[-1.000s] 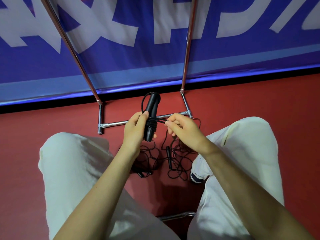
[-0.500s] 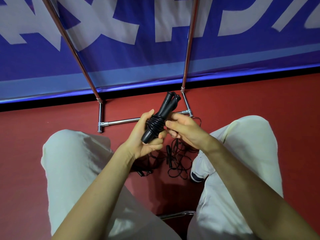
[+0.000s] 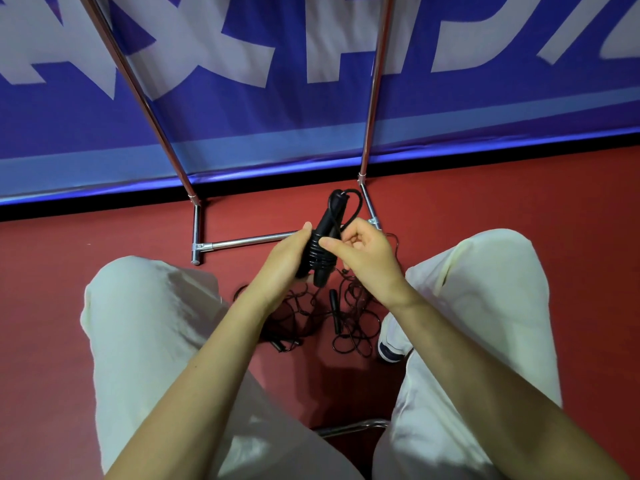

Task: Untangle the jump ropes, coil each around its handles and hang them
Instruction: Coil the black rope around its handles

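Chrome rack [image 3: 249, 241] at left, foot bar flat on red floor [image 3: 86, 271], two uprights rising against blue banner [image 3: 311, 116]. Cream trousers [image 3: 145, 323] on both knees, seated view. Left hand [image 3: 282, 263] wrapped around paired black handles [image 3: 323, 237], thumb up along the bundle. Black cord [image 3: 320, 252] coiled in tight turns round the handles' middle, a free loop arching over the top end. Right hand [image 3: 363, 252] just beside, fingers curled, pinching the cord at the coil. Below and between the knees, tangled ropes [image 3: 341, 317] heaped on the floor, one loose handle among them. Shoe [image 3: 391, 344] at right, touching the heap's edge.
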A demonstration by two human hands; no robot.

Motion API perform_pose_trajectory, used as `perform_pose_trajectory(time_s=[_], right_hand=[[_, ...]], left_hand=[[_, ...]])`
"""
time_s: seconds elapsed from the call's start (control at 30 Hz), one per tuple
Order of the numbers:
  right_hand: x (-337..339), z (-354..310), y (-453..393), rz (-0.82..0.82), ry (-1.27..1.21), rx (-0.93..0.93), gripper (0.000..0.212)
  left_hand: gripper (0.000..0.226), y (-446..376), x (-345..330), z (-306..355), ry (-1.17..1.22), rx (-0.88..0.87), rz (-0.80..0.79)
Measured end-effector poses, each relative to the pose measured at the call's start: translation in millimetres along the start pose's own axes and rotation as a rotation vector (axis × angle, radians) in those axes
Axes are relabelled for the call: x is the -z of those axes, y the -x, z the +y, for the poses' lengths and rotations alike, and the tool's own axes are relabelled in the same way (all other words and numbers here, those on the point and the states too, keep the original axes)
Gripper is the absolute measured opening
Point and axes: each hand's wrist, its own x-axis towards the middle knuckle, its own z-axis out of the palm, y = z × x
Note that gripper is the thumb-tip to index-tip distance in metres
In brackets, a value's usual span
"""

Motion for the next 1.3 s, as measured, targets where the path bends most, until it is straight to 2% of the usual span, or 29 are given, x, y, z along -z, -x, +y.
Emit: perform_pose_trajectory(time_s=[0.17,0.37,0.47,0.63,0.77,0.93,1.03,1.13,1.2,1.3], right_hand=[[-1,-2,-2,0.041,-0.044,-0.002,0.034],[1,-7,-2,-0.083,0.005,0.040,0.024],[7,-11,-8,-0.145,0.128,0.098,0.020],[15,-3,-13,-0.250,0.436,0.155,0.014],[20,-6,-15,-0.279,0.478,0.147,0.019],[16,-15,-11,-0.277,0.424,0.166,0.026],[19,-16,-13,-0.241,0.295,0.148,0.026],[18,-12,-17,-0.225,0.146,0.101,0.027],[13,-10,-15,-0.281,0.011,0.044,0.018],[9,-10,-13,-0.352,-0.105,-0.010,0.021]], left_hand=[[0.055,11,-19,-1,0.179,-0.010,0.012],[0.042,14,-23,-3,0.297,-0.076,0.102],[0.034,12,-18,-1,0.272,-0.123,0.143],[0.036,8,-10,-5,0.213,-0.073,0.248],[0.040,3,2,-4,0.315,-0.007,0.274],[0.048,4,4,-4,0.368,0.001,0.145],[0.050,7,1,0,0.440,0.017,0.019],[0.047,12,-4,4,0.587,0.123,-0.177],[0.048,15,-6,3,0.658,0.205,-0.331],[0.069,13,-1,-2,0.610,0.299,-0.523]])
